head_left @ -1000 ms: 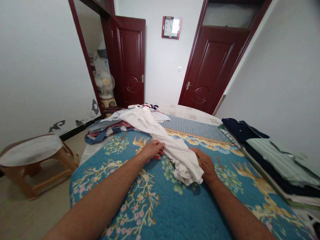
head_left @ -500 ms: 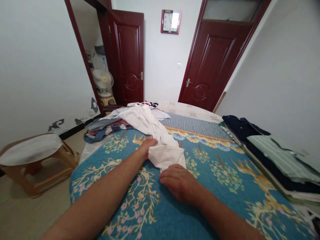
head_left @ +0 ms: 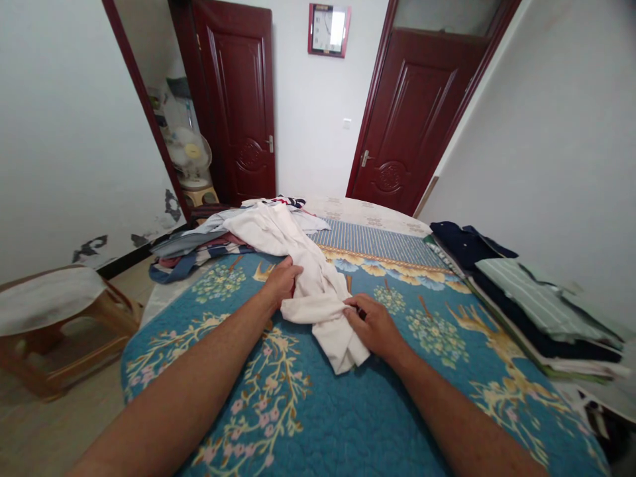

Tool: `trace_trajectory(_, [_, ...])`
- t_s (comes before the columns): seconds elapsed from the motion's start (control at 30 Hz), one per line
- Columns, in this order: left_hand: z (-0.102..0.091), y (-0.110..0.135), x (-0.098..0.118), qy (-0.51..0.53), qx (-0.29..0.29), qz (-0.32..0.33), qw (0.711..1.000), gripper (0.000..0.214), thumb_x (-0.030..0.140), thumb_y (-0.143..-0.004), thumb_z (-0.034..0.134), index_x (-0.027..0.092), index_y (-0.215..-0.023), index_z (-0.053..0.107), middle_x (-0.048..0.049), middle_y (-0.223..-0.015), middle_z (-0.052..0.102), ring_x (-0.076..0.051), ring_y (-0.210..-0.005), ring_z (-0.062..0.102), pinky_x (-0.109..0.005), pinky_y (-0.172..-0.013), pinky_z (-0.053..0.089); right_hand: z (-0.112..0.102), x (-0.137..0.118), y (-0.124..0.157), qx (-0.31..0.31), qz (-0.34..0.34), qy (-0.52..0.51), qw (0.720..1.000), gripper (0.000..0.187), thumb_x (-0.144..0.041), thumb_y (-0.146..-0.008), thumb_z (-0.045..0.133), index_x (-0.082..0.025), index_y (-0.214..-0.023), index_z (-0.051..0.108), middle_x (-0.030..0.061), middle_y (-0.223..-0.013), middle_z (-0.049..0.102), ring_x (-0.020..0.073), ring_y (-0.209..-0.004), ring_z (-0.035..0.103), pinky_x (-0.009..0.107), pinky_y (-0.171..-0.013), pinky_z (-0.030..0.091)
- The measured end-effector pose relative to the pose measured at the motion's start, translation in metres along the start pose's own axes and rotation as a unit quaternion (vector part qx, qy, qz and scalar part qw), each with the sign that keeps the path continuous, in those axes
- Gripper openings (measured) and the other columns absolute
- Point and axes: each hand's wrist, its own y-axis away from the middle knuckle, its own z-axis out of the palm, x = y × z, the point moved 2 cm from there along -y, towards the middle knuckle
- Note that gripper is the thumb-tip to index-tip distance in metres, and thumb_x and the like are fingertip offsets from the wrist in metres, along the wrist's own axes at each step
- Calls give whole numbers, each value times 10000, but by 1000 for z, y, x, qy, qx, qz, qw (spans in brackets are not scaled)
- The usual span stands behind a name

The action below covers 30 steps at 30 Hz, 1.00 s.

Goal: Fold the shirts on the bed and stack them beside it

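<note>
A white garment [head_left: 308,281] lies bunched on the blue flowered quilt [head_left: 308,411] of the bed, trailing back to a heap of clothes. My left hand [head_left: 279,281] grips its left edge with the fingers curled into the cloth. Fingers pinched, my right hand [head_left: 373,326] holds the garment's near right side, just above a loose folded end that points toward me.
A heap of unfolded clothes [head_left: 209,242] lies at the far left of the bed. A stack of folded garments [head_left: 527,298] sits along the right wall. A wooden stool [head_left: 54,318] stands on the floor at left. Two dark red doors and a fan [head_left: 186,152] are behind.
My right hand went from flat on the quilt to gripping the garment's right side. The garment is bunched closer, its end now pointing toward me. The view shifted slightly left.
</note>
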Motion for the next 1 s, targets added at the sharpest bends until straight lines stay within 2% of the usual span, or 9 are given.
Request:
trace_trajectory(0.07, [-6, -4, 2, -31, 41, 22, 998, 411, 199, -597, 680, 225, -1007, 684, -12, -834, 758, -225, -747, 710, -303, -646, 567, -3, 1, -2, 22, 30, -33, 999, 219, -354, -976, 608, -226, -988, 786, 50, -929, 762, 206, -839, 693, 332, -794, 551])
trace_trajectory(0.23, [-16, -11, 8, 20, 78, 39, 996, 495, 174, -594, 659, 237, -1084, 661, -26, -916, 771, -237, -863, 740, -313, -719, 598, -20, 18, -5, 144, 147, -178, 962, 348, -514, -890, 715, -189, -993, 783, 49, -874, 772, 209, -781, 682, 322, -744, 537])
trace_trajectory(0.37, [-25, -17, 13, 34, 121, 68, 990, 456, 188, -603, 673, 216, -1058, 671, -40, -962, 777, -240, -907, 748, -333, -779, 612, -43, 45, -7, 240, 182, -199, 933, 416, -566, -841, 756, -168, -960, 775, 3, -689, 678, 181, -666, 615, 309, -692, 504])
trace_trajectory(0.43, [-29, -19, 16, 47, 112, 74, 990, 455, 187, -598, 686, 202, -1053, 687, -48, -968, 785, -249, -924, 756, -351, -814, 619, -51, 57, -7, 261, 189, -206, 924, 423, -571, -827, 764, -169, -959, 763, -8, -671, 664, 177, -650, 610, 309, -687, 500])
trace_trajectory(0.53, [-29, -17, 22, 89, 43, 51, 994, 514, 173, -607, 733, 170, -1120, 712, -69, -993, 803, -265, -935, 770, -384, -859, 632, -53, 64, -6, 232, 184, -190, 936, 424, -569, -829, 753, -171, -976, 757, 8, -706, 691, 193, -672, 641, 327, -702, 525])
trace_trajectory(0.6, [-25, -12, 26, 111, -20, 27, 993, 587, 172, -648, 770, 154, -1231, 703, -89, -1042, 813, -265, -923, 779, -395, -864, 641, -46, 58, -6, 189, 158, -154, 957, 429, -546, -872, 720, -174, -1080, 768, 57, -866, 761, 225, -787, 699, 357, -759, 561])
trace_trajectory(0.77, [-15, 6, 36, 115, -146, -12, 983, 752, 162, -757, 799, 188, -1479, 593, -117, -1211, 801, -260, -926, 797, -363, -815, 649, -14, 21, -8, 50, 9, -43, 998, 468, -386, -1017, 565, -256, -1456, 660, 114, -1351, 724, 260, -1210, 681, 447, -1043, 545])
trace_trajectory(0.9, [-11, 16, 38, 106, -214, -40, 970, 770, 135, -761, 795, 168, -1500, 581, -142, -1210, 803, -285, -949, 805, -332, -793, 640, 11, 1, -15, -9, -20, 22, 1000, 553, -324, -954, 632, -218, -1497, 628, 149, -1334, 718, 280, -1191, 678, 441, -1057, 527])
trace_trajectory(1.0, [-15, 17, 43, 105, -212, -29, 971, 727, 137, -762, 788, 158, -1464, 599, -135, -1140, 818, -276, -878, 808, -334, -761, 645, 14, 0, -19, -34, -3, 42, 999, 357, -270, -912, 611, -219, -1224, 776, 108, -1131, 772, 259, -1043, 701, 373, -950, 533])
